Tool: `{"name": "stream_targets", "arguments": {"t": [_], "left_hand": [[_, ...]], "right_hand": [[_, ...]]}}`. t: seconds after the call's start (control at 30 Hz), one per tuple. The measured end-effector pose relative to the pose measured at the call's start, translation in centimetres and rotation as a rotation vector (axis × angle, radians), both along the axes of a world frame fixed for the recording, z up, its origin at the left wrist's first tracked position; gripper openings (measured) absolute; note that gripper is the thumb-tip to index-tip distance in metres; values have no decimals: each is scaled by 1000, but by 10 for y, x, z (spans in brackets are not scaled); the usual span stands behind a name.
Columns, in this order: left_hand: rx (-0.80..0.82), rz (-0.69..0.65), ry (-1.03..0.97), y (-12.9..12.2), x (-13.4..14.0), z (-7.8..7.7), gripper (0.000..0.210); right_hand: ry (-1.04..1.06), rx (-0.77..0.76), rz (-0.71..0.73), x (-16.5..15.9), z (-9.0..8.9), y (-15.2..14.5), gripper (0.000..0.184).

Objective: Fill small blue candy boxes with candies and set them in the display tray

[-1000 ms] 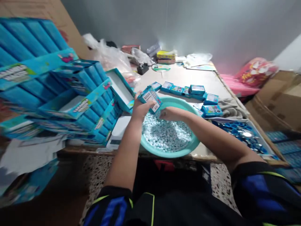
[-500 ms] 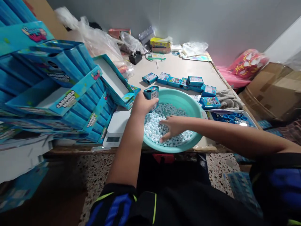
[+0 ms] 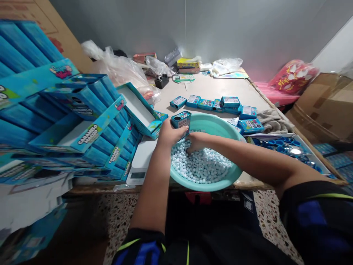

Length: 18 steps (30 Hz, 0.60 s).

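My left hand (image 3: 168, 135) is wrapped round a small blue candy box (image 3: 181, 120), its top with a round dark hole facing up. The box is over the far left part of a turquoise basin (image 3: 217, 123). Pale blue and white candies (image 3: 202, 167) lie loose in the basin. Close to the box's right side, my right hand (image 3: 198, 141) is down among the candies, its fingers curled round some; the fingertips are partly hidden. Just left of the basin sits a white scale (image 3: 142, 156), partly behind my left forearm.
Stacked blue display cartons (image 3: 91, 134) stand at left, with an open carton (image 3: 140, 108) beside them. Several blue boxes (image 3: 205, 104) line the basin's far side. A tray of blue caps (image 3: 286, 145) and a grey cloth (image 3: 271, 121) are at right. Plastic bags (image 3: 121, 70) lie behind.
My right hand has moved away from me and left, up to the box, and its spread fingers have curled. My left hand still holds the box. The view has tilted upward slightly.
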State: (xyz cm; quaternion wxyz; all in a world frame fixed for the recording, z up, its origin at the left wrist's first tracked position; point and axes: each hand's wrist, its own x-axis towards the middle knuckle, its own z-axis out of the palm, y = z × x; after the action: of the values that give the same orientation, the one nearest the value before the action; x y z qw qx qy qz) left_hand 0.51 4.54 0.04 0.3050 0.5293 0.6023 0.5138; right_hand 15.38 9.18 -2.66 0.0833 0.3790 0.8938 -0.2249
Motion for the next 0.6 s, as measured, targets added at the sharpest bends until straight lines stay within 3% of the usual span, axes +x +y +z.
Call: {"name": "stream_targets", "arguments": {"t": [0.1, 0.23, 0.43, 0.6], "left_hand": [[52, -24, -64, 1, 0, -4, 34], [72, -4, -143, -1, 2, -5, 33], [140, -50, -93, -4, 5, 3, 36], [105, -85, 26, -1, 0, 0, 34]], "right_hand": [[34, 48, -69, 9, -2, 11, 69], [68, 75, -160, 11, -8, 1, 106], [156, 7, 136, -4, -10, -32, 113], [166, -86, 297, -8, -3, -37, 115]]}}
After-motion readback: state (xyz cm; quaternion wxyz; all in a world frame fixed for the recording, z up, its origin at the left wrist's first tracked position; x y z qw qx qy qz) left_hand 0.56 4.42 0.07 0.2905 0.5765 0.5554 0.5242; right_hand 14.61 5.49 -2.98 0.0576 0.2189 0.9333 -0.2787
